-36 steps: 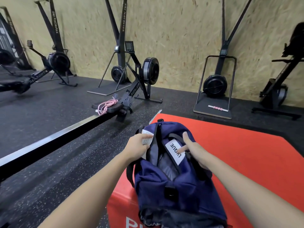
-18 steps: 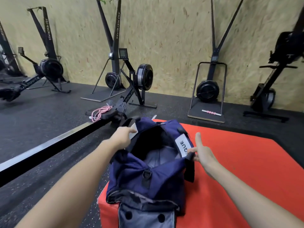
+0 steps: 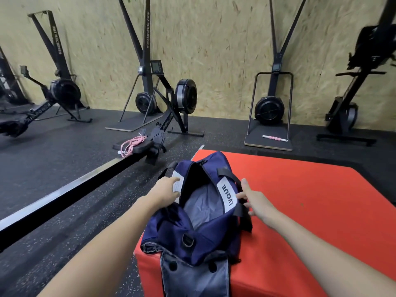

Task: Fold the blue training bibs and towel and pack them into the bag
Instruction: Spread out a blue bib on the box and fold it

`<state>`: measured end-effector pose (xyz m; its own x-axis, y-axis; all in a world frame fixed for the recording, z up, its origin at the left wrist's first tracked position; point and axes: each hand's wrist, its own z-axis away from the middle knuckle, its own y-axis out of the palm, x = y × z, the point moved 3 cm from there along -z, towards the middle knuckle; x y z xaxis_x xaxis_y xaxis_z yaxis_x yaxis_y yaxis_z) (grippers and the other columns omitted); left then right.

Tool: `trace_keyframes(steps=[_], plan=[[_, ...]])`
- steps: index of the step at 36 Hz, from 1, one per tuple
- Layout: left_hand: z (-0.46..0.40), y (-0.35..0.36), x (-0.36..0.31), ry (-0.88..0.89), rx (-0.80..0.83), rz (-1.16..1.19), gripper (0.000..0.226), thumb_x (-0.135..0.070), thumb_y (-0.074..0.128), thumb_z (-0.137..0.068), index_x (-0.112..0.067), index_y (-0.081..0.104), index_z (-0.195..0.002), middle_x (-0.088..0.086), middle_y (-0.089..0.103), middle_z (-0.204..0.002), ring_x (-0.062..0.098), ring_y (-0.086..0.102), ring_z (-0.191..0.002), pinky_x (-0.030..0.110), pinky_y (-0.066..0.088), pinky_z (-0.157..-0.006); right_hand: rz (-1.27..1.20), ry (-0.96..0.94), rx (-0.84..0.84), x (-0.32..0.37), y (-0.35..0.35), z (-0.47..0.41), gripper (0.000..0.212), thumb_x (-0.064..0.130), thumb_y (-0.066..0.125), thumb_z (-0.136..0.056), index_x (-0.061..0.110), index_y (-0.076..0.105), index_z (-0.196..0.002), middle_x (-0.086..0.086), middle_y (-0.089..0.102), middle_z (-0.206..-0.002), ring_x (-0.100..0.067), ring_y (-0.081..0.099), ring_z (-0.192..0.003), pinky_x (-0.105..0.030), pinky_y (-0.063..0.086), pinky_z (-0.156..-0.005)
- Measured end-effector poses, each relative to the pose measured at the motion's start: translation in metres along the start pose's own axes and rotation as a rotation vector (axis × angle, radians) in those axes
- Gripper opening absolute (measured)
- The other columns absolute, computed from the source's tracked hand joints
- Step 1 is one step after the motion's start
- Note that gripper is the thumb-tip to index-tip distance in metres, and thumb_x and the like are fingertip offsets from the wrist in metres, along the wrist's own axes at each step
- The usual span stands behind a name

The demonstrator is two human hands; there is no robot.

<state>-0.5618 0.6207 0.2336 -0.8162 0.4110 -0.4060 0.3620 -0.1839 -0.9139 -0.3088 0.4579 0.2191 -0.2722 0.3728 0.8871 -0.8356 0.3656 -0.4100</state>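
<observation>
Two hands of yours hold the navy duffel bag (image 3: 199,228) open on the near left corner of the red foam plyo box (image 3: 310,200). Your left hand (image 3: 166,189) curls its fingers over the bag's left rim, covering part of a white tag there. Your right hand (image 3: 255,202) pinches the right rim beside the white "LYQUE" label (image 3: 227,197), with the index finger pointing up and away and the black carry strap (image 3: 240,200) running under the fingers. The mouth gapes between your hands and shows grey lining inside; whether anything is packed in there cannot be told. A grey end flap with round holes hangs down over the box's near edge.

On the black rubber floor to your left, a rowing machine (image 3: 171,116) runs its long rail toward you, and a pink jump rope (image 3: 131,143) lies coiled on its seat. Ski machines stand against the chipboard wall (image 3: 225,50).
</observation>
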Motion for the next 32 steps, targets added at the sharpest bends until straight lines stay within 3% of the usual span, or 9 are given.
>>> trace_keyframes(steps=[3,7,9,11,13,17,21,25,32], plan=[[0.021,-0.008,-0.019,0.012,-0.067,-0.042,0.059,-0.033,0.065,-0.087,-0.026,0.047,-0.143,0.009,0.046,-0.145,0.031,0.042,-0.134,0.049,0.038,-0.108,-0.019,-0.004,-0.023,0.001,-0.014,0.02,0.067,0.074,0.029,-0.093,0.02,0.07,-0.097,-0.005,0.066,-0.112,-0.027,0.062,-0.105,-0.041,0.052,-0.088],[0.049,-0.009,-0.06,0.12,-0.113,-0.02,0.064,-0.043,0.055,-0.079,-0.023,0.05,-0.14,0.008,0.053,-0.141,0.028,0.044,-0.133,0.046,0.039,-0.107,0.024,-0.077,-0.061,0.0,-0.043,0.06,0.079,0.084,0.037,-0.083,0.013,0.069,-0.098,-0.011,0.069,-0.11,-0.023,0.061,-0.087,-0.039,0.054,-0.076],[0.069,-0.008,-0.091,0.185,-0.133,-0.018,0.063,-0.044,0.055,-0.082,-0.021,0.051,-0.139,0.007,0.056,-0.139,0.026,0.047,-0.131,0.04,0.037,-0.108,0.052,-0.126,-0.068,-0.003,-0.061,0.086,0.084,0.086,0.043,-0.076,0.01,0.066,-0.102,-0.009,0.067,-0.1,-0.027,0.065,-0.089,-0.04,0.056,-0.076],[0.09,-0.003,-0.125,0.249,-0.146,0.009,0.054,-0.035,0.063,-0.088,-0.019,0.053,-0.139,0.008,0.057,-0.136,0.026,0.049,-0.128,0.033,0.034,-0.104,0.057,-0.152,-0.08,-0.011,-0.081,0.11,0.057,0.073,0.052,-0.086,0.02,0.066,-0.101,-0.005,0.068,-0.105,-0.031,0.067,-0.101,-0.044,0.057,-0.08],[0.107,0.008,-0.16,0.325,-0.129,0.045,0.053,-0.029,0.067,-0.089,-0.016,0.053,-0.139,0.01,0.058,-0.133,0.027,0.049,-0.128,0.031,0.034,-0.104,0.05,-0.162,-0.1,-0.023,-0.106,0.132,0.044,0.066,0.056,-0.088,0.026,0.065,-0.101,0.003,0.067,-0.109,-0.026,0.066,-0.106,-0.041,0.057,-0.079],[0.141,0.042,-0.237,0.448,-0.054,0.05,0.054,-0.03,0.067,-0.09,-0.018,0.05,-0.14,0.008,0.056,-0.129,0.028,0.052,-0.121,0.029,0.03,-0.104,0.048,-0.148,-0.165,-0.057,-0.16,0.18,0.04,0.061,0.059,-0.089,0.025,0.066,-0.105,0.004,0.067,-0.111,-0.024,0.065,-0.106,-0.041,0.057,-0.081],[0.178,0.093,-0.314,0.555,0.059,0.072,0.055,-0.03,0.066,-0.091,-0.019,0.048,-0.142,0.011,0.055,-0.132,0.03,0.053,-0.118,0.032,0.038,-0.101,0.057,-0.08,-0.266,-0.109,-0.221,0.225,0.037,0.061,0.063,-0.087,0.027,0.067,-0.1,0.002,0.069,-0.108,-0.025,0.067,-0.103,-0.043,0.058,-0.081],[0.217,0.154,-0.39,0.68,0.17,0.072,0.057,-0.03,0.068,-0.09,-0.017,0.049,-0.142,0.012,0.057,-0.135,0.03,0.055,-0.118,0.031,0.039,-0.101,0.05,0.016,-0.361,-0.177,-0.28,0.269,0.032,0.053,0.069,-0.086,0.024,0.068,-0.099,-0.005,0.071,-0.107,-0.026,0.07,-0.099,-0.035,0.051,-0.067],[0.293,0.273,-0.492,0.838,0.401,0.084,0.056,-0.032,0.067,-0.09,-0.017,0.049,-0.141,0.009,0.063,-0.124,0.029,0.062,-0.107,0.03,0.044,-0.093,0.015,0.239,-0.472,-0.315,-0.358,0.345,0.028,0.044,0.072,-0.086,0.02,0.069,-0.101,-0.002,0.072,-0.102,-0.021,0.071,-0.094,-0.032,0.054,-0.068]])
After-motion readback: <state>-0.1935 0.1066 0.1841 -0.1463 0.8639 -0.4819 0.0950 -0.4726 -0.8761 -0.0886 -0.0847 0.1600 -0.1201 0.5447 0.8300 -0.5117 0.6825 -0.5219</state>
